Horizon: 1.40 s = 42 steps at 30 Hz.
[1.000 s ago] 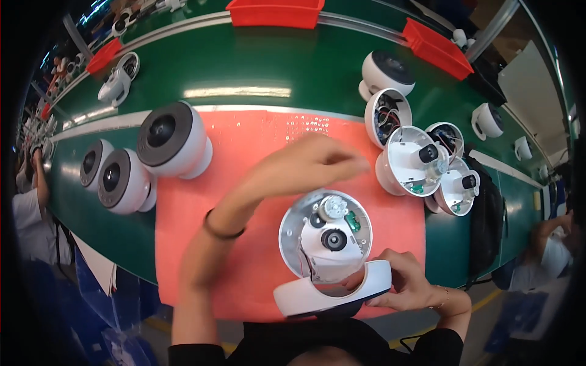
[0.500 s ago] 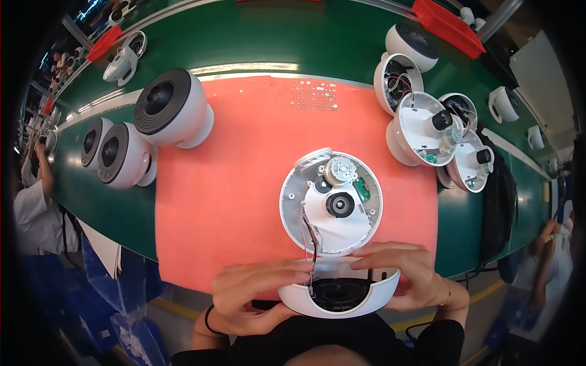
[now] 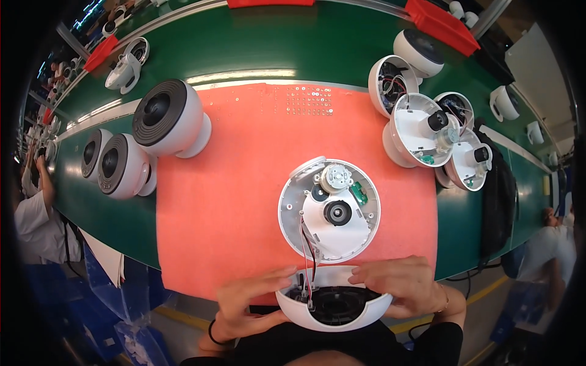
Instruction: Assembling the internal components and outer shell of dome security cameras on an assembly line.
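My left hand (image 3: 249, 303) and my right hand (image 3: 410, 283) grip a white half-round fan housing shell (image 3: 295, 313) from both sides, close to my body. Its hollow, with a black grille-like part (image 3: 336, 300), faces up, and the near rim has a wide cutout. Just beyond it, on the pink mat (image 3: 226, 201), lies the other white housing half (image 3: 287, 221), open side up. Inside this half sit a round silver motor (image 3: 336, 178), a black round hub (image 3: 337, 213) and a green circuit board (image 3: 358, 194). Thin red, white and black wires (image 3: 313, 263) link both halves.
Closed white fans with black grilles (image 3: 160, 113) stand at the left. Several open housings (image 3: 421, 131) with wires and motors cluster at the right. Rows of small screws (image 3: 309, 100) lie on the mat's far part. A red bin (image 3: 442, 25) stands far right on the green table (image 3: 256, 49).
The shell has tipped so that more of its inside shows, and my fingers have shifted outward along its rim. The whole view has moved slightly.
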Each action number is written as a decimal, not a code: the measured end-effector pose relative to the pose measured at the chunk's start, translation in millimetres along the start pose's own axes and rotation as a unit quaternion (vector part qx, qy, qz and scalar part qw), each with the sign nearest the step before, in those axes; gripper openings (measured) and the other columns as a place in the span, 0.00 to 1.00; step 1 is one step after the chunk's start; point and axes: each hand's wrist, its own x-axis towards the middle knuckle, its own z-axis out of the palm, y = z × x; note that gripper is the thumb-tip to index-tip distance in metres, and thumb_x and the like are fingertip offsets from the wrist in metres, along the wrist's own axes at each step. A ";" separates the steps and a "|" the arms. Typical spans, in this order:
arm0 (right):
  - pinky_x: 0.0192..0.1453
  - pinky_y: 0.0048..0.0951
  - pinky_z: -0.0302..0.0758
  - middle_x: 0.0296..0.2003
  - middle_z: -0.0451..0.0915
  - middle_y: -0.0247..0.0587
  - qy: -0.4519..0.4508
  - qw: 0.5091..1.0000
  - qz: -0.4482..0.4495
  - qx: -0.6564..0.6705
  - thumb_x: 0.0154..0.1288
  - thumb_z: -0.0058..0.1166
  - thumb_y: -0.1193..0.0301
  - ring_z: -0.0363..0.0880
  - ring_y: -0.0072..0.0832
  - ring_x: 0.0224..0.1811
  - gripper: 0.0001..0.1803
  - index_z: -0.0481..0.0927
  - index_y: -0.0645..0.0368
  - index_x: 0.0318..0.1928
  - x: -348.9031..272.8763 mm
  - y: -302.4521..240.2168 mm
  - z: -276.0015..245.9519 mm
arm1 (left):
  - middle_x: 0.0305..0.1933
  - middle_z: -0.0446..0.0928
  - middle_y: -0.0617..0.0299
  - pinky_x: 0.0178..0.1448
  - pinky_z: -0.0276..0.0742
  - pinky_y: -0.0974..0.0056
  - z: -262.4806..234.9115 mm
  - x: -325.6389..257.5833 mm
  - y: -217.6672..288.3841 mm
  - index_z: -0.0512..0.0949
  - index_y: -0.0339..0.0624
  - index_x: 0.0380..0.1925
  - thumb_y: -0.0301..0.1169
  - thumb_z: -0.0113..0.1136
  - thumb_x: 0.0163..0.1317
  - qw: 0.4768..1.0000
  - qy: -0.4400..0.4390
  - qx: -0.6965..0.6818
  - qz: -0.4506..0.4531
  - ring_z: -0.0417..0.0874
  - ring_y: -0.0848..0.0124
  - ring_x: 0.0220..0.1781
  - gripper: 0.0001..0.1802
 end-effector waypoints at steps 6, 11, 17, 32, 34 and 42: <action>0.34 0.28 0.79 0.38 0.78 0.45 0.043 0.998 -0.018 0.029 0.48 0.61 0.69 0.80 0.35 0.36 0.23 0.74 0.64 0.46 4.2 15.1 8.4 | 0.39 0.76 0.35 0.37 0.80 0.61 10.0 5.4 -35.3 0.65 0.35 0.30 0.27 0.69 0.45 0.999 -0.018 -0.024 0.040 0.82 0.55 0.37 0.20; 0.30 0.28 0.80 0.36 0.78 0.50 -0.029 0.990 0.134 0.026 0.48 0.59 0.77 0.80 0.33 0.30 0.22 0.73 0.64 0.46 0.8 23.0 4.4 | 0.41 0.78 0.44 0.38 0.80 0.64 8.9 14.7 -44.1 0.68 0.38 0.27 0.27 0.69 0.44 0.997 -0.026 -0.044 0.066 0.81 0.53 0.43 0.17; 0.22 0.27 0.79 0.35 0.78 0.50 0.041 0.996 -0.024 -0.073 0.48 0.56 0.79 0.80 0.33 0.26 0.16 0.72 0.67 0.40 1.4 37.7 4.0 | 0.37 0.80 0.48 0.30 0.79 0.67 8.7 27.1 -47.4 0.69 0.41 0.24 0.31 0.69 0.45 0.996 -0.045 -0.004 0.075 0.83 0.58 0.39 0.16; 0.47 0.35 0.77 0.48 0.71 0.51 -0.071 0.960 0.242 0.121 0.43 0.68 0.71 0.78 0.42 0.44 0.44 0.55 0.58 0.59 52.6 36.6 -69.1 | 0.52 0.71 0.39 0.51 0.72 0.56 -26.1 94.5 -21.6 0.74 0.33 0.47 0.48 0.59 0.53 0.966 -0.072 0.232 0.087 0.76 0.50 0.51 0.30; 0.45 0.34 0.78 0.47 0.72 0.49 -0.094 0.957 0.241 0.133 0.42 0.68 0.72 0.79 0.41 0.42 0.44 0.55 0.56 0.59 58.4 38.5 -74.2 | 0.62 0.56 0.33 0.63 0.59 0.49 -19.9 90.9 -27.3 0.74 0.34 0.47 0.52 0.47 0.59 0.953 -0.172 0.239 0.079 0.59 0.41 0.63 0.30; 0.42 0.28 0.76 0.45 0.72 0.46 -0.135 0.920 0.321 0.178 0.38 0.70 0.75 0.78 0.33 0.42 0.47 0.56 0.58 0.59 91.0 49.7 -82.5 | 0.60 0.57 0.29 0.59 0.63 0.51 -30.6 95.3 -49.2 0.75 0.31 0.42 0.51 0.50 0.58 0.983 -0.109 0.134 0.054 0.62 0.41 0.61 0.30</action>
